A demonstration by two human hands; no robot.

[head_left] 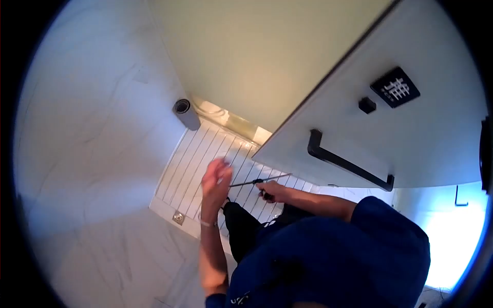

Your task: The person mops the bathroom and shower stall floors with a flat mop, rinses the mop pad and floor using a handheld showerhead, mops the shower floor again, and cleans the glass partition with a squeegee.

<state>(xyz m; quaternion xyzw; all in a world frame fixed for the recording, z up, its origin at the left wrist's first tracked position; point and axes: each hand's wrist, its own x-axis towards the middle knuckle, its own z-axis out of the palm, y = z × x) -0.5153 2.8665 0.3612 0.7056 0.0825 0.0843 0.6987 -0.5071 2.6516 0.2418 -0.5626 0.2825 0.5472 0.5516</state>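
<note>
My right hand (273, 191) is wrapped round the dark handle of a thin rod-like tool (245, 184), low over the slatted white floor. The tool's long dark shaft points left toward my left hand (217, 177), which is raised and smeared by motion. Whether its fingers hold anything cannot be made out. A second thin strip (280, 177) extends to the right of my right hand's fingers. A bracelet (207, 223) circles my left wrist.
A rolled grey mat (187, 115) stands by the wall at the upper left. A floor drain (178, 217) lies at lower left. On the right is a pale door (308, 169) with a black handle (349, 164), a dark knob (367, 105) and a black sign (395, 88).
</note>
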